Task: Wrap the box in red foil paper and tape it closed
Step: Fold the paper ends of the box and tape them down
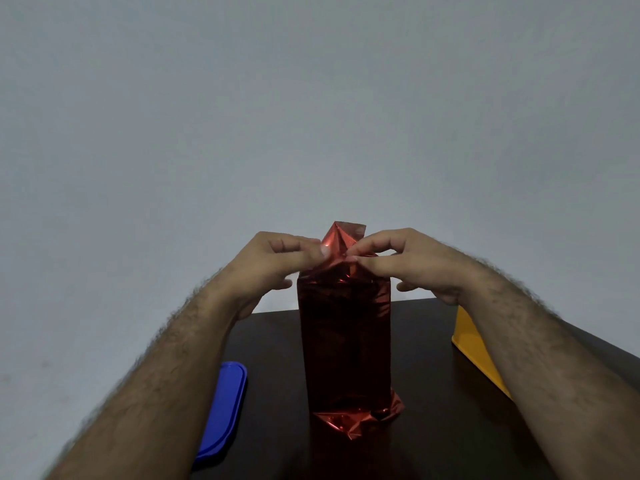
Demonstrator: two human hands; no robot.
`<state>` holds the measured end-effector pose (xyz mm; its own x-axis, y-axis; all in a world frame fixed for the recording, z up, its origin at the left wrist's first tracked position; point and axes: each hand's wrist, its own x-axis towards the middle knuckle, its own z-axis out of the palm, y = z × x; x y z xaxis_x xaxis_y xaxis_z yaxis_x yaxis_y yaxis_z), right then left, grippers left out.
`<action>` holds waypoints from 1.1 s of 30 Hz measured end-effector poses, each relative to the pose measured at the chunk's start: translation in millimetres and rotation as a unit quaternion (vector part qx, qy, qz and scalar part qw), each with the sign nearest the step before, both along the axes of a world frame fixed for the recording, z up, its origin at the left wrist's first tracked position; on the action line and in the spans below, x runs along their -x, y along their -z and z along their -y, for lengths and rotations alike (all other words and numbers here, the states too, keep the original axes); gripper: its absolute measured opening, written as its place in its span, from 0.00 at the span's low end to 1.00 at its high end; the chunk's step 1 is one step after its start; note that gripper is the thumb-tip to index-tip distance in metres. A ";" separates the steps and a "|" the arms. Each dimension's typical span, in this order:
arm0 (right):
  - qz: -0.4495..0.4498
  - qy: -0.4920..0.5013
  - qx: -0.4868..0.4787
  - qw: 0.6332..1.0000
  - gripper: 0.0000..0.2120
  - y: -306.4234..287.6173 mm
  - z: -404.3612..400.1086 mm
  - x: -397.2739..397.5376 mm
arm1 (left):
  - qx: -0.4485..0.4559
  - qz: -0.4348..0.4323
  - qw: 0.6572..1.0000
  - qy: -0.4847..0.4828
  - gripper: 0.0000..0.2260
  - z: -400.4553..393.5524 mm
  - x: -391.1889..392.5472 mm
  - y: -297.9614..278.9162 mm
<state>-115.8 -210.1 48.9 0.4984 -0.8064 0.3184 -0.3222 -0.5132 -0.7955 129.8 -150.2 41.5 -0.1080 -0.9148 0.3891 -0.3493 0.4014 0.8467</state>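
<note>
Two hands meet at the top of the box (345, 341), which stands upright on the dark table (433, 427), wrapped in red foil paper (341, 242). Left of the box's top, the left hand (273, 265) pinches the foil between thumb and curled fingers. Right of it, the right hand (412, 261) pinches the same folded peak with its fingertips. Crumpled foil spreads out at the box's foot. A blue lid (225, 407) lies left of the box, and a yellow tray (474, 344) sits to its right, partly hidden by the right forearm.
</note>
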 end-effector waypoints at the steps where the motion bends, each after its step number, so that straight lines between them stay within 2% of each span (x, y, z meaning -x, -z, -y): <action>1: 0.009 -0.001 0.001 1.000 0.08 0.3 -0.9 -0.7 | 0.006 -0.019 1.000 -0.005 0.20 -0.4 1.0 -0.3; 5: 0.076 0.015 0.031 0.996 0.10 1.2 -2.2 -6.3 | 0.090 -0.063 0.994 0.010 0.14 -0.9 -3.4 0.0; 10: 0.060 0.000 -0.003 0.998 0.23 -3.9 -4.9 -5.6 | 0.219 0.046 0.973 0.055 0.13 -1.3 -2.0 -0.8; 15: 0.087 -0.043 -0.025 0.995 0.27 -5.6 -7.0 -2.6 | 0.299 0.052 0.953 0.002 0.08 8.3 9.9 0.8; 16: 0.098 -0.037 -0.007 0.994 0.24 -6.1 -6.6 -2.9 | 0.299 0.053 0.953 -0.008 0.08 10.5 9.7 1.8; 19: 0.159 0.011 0.048 0.986 0.06 -7.5 -4.3 -3.8 | 0.263 0.041 0.964 0.014 0.11 12.9 3.3 4.7; 20: 0.168 0.025 0.058 0.984 0.05 -8.2 -3.0 -3.0 | 0.250 0.016 0.967 0.043 0.13 11.8 0.2 5.5; 22: 0.143 0.035 0.064 0.987 0.08 -8.8 -0.4 0.0 | 0.231 -0.053 0.968 0.088 0.13 10.3 -4.1 6.1; 24: 0.098 0.030 0.051 0.993 0.06 -8.0 0.6 2.9 | 0.223 -0.117 0.966 0.063 0.10 12.3 -8.6 6.4; 26: 0.077 0.035 0.040 0.996 0.06 -6.8 1.1 2.5 | 0.203 -0.148 0.968 -0.003 0.08 15.4 -15.0 5.7; 28: 0.073 0.056 0.037 0.995 0.09 -4.6 2.8 0.6 | 0.178 -0.113 0.977 -0.034 0.11 16.9 -23.3 5.5; 30: 0.049 0.064 0.032 0.996 0.07 -3.4 3.6 0.7 | 0.152 -0.065 0.986 -0.006 0.14 15.4 -28.6 5.9; 33: -0.049 0.022 -0.006 0.999 0.05 -2.1 1.3 3.5 | 0.133 -0.020 0.990 0.029 0.14 14.6 -26.0 7.1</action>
